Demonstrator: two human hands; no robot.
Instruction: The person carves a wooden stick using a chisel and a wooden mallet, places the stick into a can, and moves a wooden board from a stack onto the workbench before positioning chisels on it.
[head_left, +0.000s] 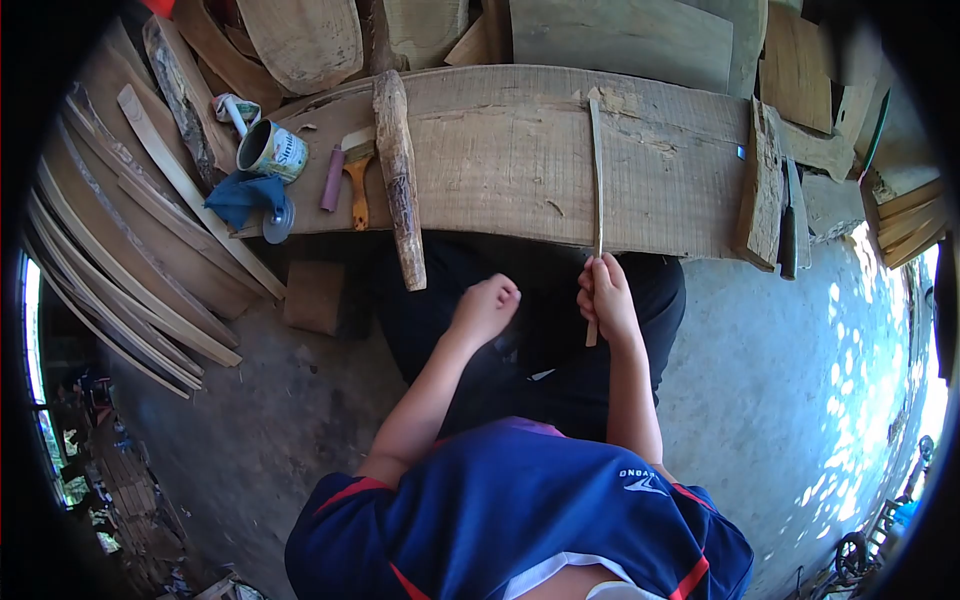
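Note:
My right hand (610, 298) is closed around the lower part of a thin wooden strip (598, 180). The strip runs up from my fist and lies across a wide wooden plank (480, 150); its short lower end pokes out below my fingers. To the left, my left hand (487, 308) hangs over my lap with its fingers curled in, apart from the strip. Its palm is hidden, so whatever it might hold cannot be made out. Closest to that hand is a rough, bark-edged stick (400, 180), lying across the plank and overhanging its front edge.
On the plank's left are a wooden-handled brush (357, 190), a purple cylinder (333, 180), a tin can (272, 151) and a blue cloth (243, 198). A dark-handled knife (790, 235) lies by a rough wood block (760, 190) at right. Curved wood strips (150, 280) are stacked far left.

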